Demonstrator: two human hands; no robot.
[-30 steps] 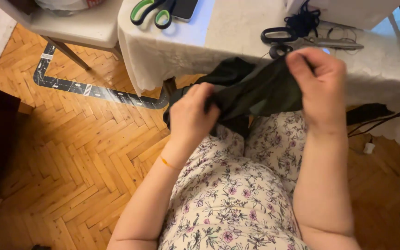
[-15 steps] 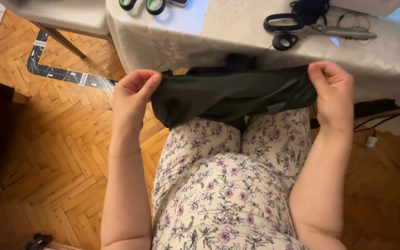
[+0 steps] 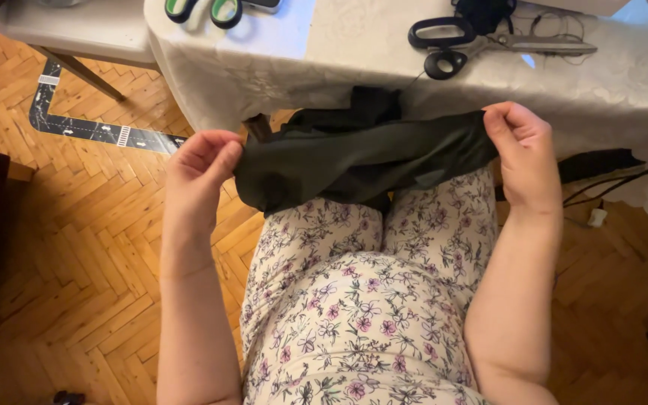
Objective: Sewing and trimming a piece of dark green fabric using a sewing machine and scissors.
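A dark green piece of cloth [image 3: 354, 157] is stretched out above my lap, in front of the table edge. My left hand [image 3: 196, 176] pinches its left end between thumb and fingers. My right hand [image 3: 523, 154] grips the right end, held a little higher. The cloth sags and bunches in the middle over my flowered dress [image 3: 361, 300].
A table with a white cloth [image 3: 354, 67] stands just beyond my hands. Black-handled scissors [image 3: 481, 49] lie on it at the right, green-handled scissors [image 3: 204, 10] at the top left. Dark cables [image 3: 624, 180] hang at the right. A herringbone wood floor [image 3: 91, 247] lies below.
My hands have moved apart, the left one swinging out to the left, and the bunched cloth is now pulled out flat between them.
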